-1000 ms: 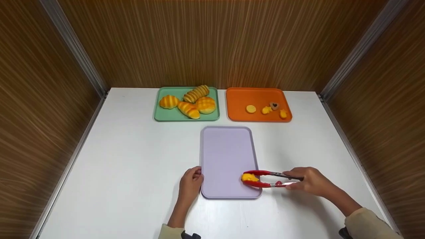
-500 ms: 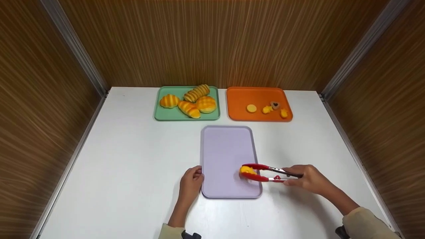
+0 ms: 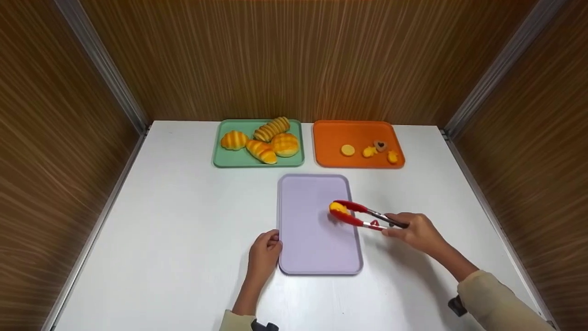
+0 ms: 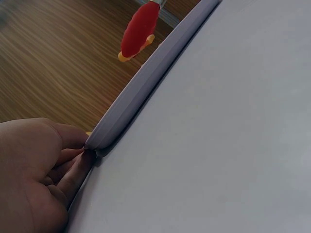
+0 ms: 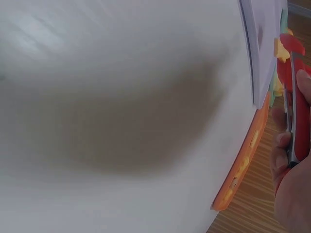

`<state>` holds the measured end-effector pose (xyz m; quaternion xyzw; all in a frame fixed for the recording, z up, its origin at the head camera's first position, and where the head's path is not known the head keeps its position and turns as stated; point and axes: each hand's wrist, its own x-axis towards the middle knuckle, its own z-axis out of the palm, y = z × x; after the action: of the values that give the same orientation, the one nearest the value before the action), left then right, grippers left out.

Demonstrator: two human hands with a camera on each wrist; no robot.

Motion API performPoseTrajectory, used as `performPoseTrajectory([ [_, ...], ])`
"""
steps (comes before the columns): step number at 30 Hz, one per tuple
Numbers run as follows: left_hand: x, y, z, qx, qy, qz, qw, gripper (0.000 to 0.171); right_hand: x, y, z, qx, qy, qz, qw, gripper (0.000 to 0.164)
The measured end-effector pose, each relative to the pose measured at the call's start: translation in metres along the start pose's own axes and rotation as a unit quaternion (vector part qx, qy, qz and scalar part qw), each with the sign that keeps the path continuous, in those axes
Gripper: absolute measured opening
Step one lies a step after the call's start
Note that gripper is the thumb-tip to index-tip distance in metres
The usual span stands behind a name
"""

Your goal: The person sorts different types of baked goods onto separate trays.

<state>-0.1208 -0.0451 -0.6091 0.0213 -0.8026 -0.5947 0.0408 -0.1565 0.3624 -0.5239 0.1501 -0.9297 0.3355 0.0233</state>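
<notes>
Red-tipped tongs [image 3: 351,219] are gripped in my right hand [image 3: 415,232], and their tips squeeze a small yellow piece [image 3: 337,208], whose kind I cannot tell, above the right half of the lilac tray [image 3: 317,248]. A shadow lies on the tray below it. My left hand [image 3: 264,257] pinches the tray's left rim; in the left wrist view its fingers [image 4: 77,170] meet the rim's edge. In the right wrist view the tongs [image 5: 301,116] run up from my hand, the yellow piece [image 5: 281,50] between the red tips.
Behind, a green tray [image 3: 223,159] bears several breads, among them a round bun [image 3: 285,145]. Right of it an orange tray [image 3: 330,138] carries a round yellow slice [image 3: 347,150], yellow pieces and a brown piece with a dark heart [image 3: 380,145]. Wood-grain walls [image 3: 294,59] enclose the white table [image 3: 183,220].
My right hand has carried the tongs and yellow piece away from me over the lilac tray, from near its lower right corner toward its upper half. My left hand has stayed put.
</notes>
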Motion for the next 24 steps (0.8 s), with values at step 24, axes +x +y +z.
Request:
performPoseTrajectory([
  [24,0.000,0.001,0.001,0.007,0.002,-0.002,1.0000,0.029,0.093,0.015,0.019,0.021,0.065,0.146,0.987,0.058],
])
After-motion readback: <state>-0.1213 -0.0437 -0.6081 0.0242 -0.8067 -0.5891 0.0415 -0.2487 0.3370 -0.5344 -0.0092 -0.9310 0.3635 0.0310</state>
